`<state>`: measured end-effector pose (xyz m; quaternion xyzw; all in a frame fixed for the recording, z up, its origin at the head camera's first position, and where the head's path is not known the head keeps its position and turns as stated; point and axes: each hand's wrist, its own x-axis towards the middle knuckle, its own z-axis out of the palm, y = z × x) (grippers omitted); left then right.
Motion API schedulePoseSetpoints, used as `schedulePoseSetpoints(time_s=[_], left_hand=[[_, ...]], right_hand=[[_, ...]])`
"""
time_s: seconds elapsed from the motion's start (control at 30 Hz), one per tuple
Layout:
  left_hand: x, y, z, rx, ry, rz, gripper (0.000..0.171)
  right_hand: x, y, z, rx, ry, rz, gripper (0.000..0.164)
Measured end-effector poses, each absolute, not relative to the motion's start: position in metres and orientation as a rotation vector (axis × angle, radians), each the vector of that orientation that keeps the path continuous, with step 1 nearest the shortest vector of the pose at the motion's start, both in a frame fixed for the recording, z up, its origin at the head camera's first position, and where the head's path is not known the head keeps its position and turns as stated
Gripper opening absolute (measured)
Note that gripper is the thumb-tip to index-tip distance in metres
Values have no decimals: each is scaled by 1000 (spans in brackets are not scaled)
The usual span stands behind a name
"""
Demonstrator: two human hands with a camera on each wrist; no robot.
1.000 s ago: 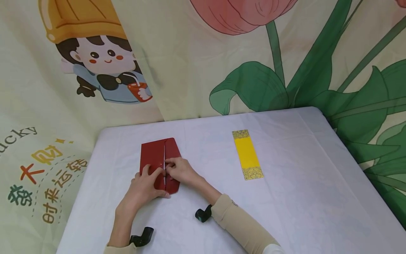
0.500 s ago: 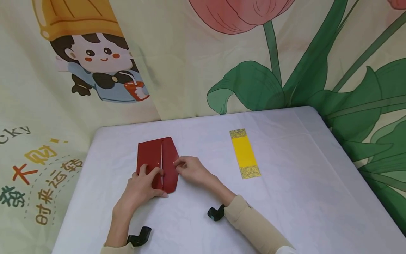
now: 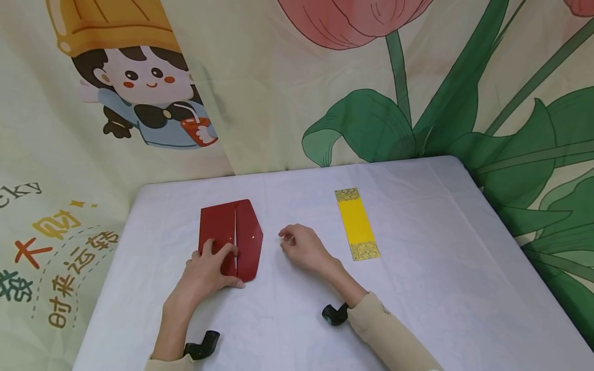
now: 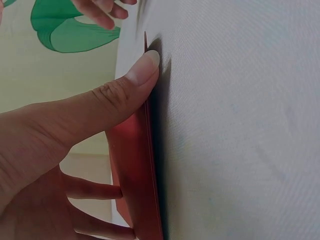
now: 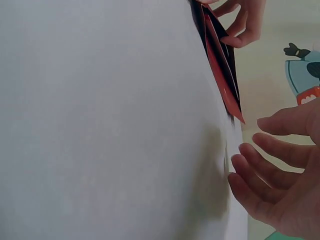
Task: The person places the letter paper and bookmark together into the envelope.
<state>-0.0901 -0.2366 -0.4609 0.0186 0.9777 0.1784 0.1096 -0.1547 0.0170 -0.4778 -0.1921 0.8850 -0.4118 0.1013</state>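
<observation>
A dark red paper envelope (image 3: 249,221) lies on the white cloth, its pointed flap folded out to the right. My left hand (image 3: 206,270) holds it at the near side, fingertips on its top by the slit and thumb along the near edge. In the left wrist view the thumb of that hand (image 4: 75,112) overlaps the envelope's edge (image 4: 132,160). From the right wrist view, the envelope's mouth (image 5: 220,60) gapes a little. My right hand (image 3: 303,248) hovers right of the flap, apart from it, fingers loosely bent and holding nothing.
A yellow strip with gold patterned ends (image 3: 357,219) lies right of my right hand on the white-covered table (image 3: 417,278). Black wrist cameras (image 3: 335,314) sit at both cuffs. A printed curtain (image 3: 260,93) hangs behind the table's far edge.
My right hand has moved from the envelope's slit across the flap and off to the right. The left hand stays on the envelope, which has hardly shifted.
</observation>
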Motion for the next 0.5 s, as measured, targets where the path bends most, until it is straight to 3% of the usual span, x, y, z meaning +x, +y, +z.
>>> schedulePoseSetpoints(time_s=[0.5], left_hand=[[-91,-237,-460,55,2857,525,78]], right_hand=[[-153,58,-484,-362,2854,-1094,28]])
